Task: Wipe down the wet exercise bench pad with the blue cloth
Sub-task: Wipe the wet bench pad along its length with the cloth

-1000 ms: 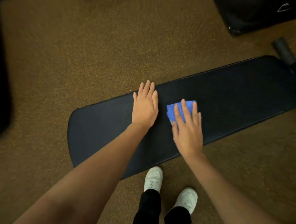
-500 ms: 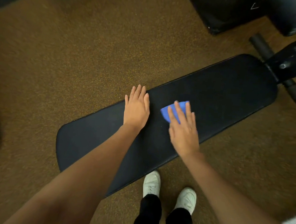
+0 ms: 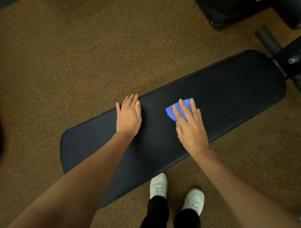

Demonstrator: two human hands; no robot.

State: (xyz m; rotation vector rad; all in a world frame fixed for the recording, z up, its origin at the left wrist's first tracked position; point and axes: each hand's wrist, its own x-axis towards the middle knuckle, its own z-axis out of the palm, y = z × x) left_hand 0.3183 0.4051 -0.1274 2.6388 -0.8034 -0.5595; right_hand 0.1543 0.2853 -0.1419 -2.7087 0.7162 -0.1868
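Observation:
A long black bench pad (image 3: 234, 93) runs diagonally from lower left to upper right over a brown floor. My right hand (image 3: 191, 126) lies flat with straight fingers on a folded blue cloth (image 3: 172, 112), pressing it onto the middle of the pad; most of the cloth is hidden under the palm. My left hand (image 3: 128, 115) rests flat on the pad's far edge, to the left of the cloth, with fingers straight and holding nothing. No wet patch shows on the dark surface.
The bench's black metal frame (image 3: 295, 58) and a foam roller (image 3: 268, 39) sit at the pad's right end. Black padded equipment (image 3: 230, 11) stands at the top right. My white shoes (image 3: 160, 185) stand on the speckled floor (image 3: 79, 57) by the pad's near edge.
The view has shifted so the bench's right end and frame show more. My right hand and the cloth have slid a little to the right along the pad, away from my left hand.

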